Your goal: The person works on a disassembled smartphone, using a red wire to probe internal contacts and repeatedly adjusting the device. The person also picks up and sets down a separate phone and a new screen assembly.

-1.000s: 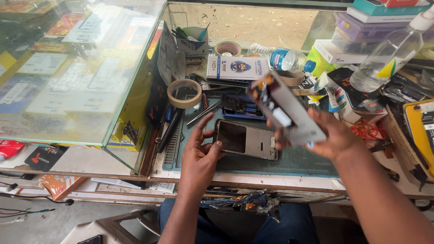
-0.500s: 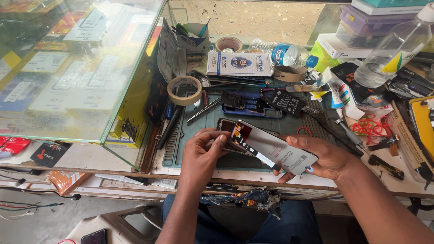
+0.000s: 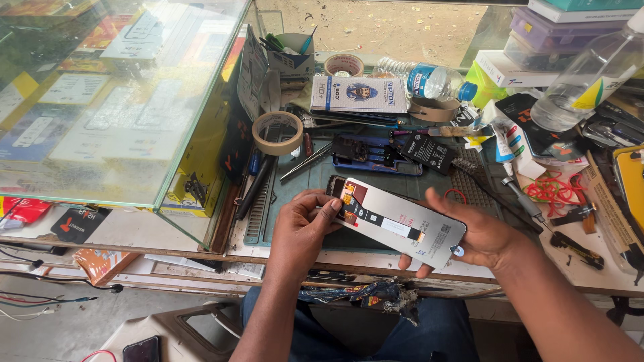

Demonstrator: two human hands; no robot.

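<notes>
Head view, frame centre: left hand [image 3: 302, 231] and right hand [image 3: 479, 238] fingers pinch opposite ends of a phone display panel [image 3: 399, 224], backside up for inspection, above the table [image 3: 295, 181].

Bright, even daylight floods the bench from the open ground beyond the far edge, and shadows are soft and short, just a faint dark rim under the tape roll [image 3: 278, 133] and beneath the hands. Pale glare washes over the slanted glass case [image 3: 114, 94] on the left, milky reflections veiling the boxes inside, and the clear bottle [image 3: 590, 74] at top right catches a highlight. Focus is crisp across the middle, the silvery panel [image 3: 402, 224] reads sharp and a touch shiny, while the corners stretch and curve with wide-lens distortion and the floor below sits dimmer.
</notes>
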